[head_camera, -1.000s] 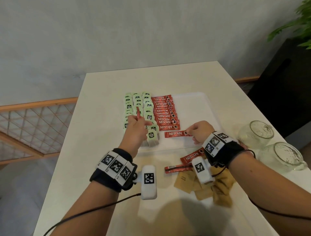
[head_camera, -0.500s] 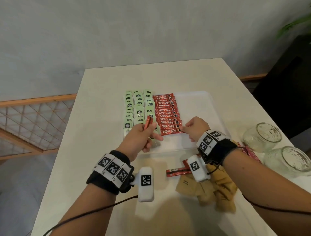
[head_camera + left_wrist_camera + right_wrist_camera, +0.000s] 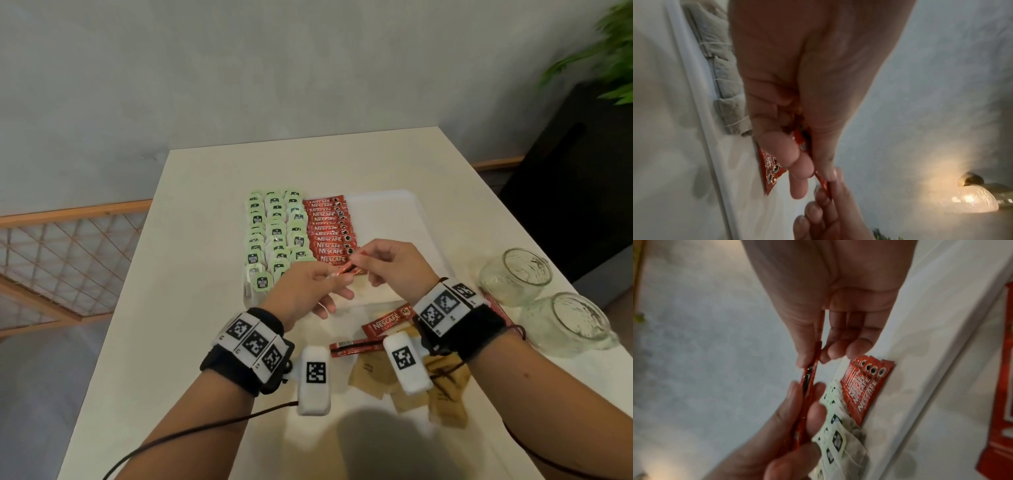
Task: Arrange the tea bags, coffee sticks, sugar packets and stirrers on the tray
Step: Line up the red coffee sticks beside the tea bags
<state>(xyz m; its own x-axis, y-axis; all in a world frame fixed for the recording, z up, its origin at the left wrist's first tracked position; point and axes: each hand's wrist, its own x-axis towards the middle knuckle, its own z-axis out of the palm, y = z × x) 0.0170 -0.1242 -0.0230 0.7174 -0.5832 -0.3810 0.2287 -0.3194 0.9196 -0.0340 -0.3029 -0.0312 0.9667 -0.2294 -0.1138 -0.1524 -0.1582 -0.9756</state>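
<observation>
Over the near edge of the white tray (image 3: 394,212), both hands hold one red coffee stick (image 3: 346,269) between them. My left hand (image 3: 337,275) pinches its left end and my right hand (image 3: 364,257) pinches its right end. In the left wrist view the stick (image 3: 801,142) runs edge-on between thumb and fingers. The right wrist view shows the same stick (image 3: 807,386) edge-on. Green tea bags (image 3: 274,233) fill the tray's left side in three columns. Beside them lies a stacked row of coffee sticks (image 3: 330,233).
Two loose coffee sticks (image 3: 387,320) and several brown sugar packets (image 3: 373,373) lie on the table (image 3: 191,308) near my wrists. Two glass jars (image 3: 513,274) stand at the right. The tray's right half is bare. Cables trail from both wristbands.
My right hand left its coffee stick at the near end of the row and moved left to the stick in my left hand. That stick swung from upright to nearly level.
</observation>
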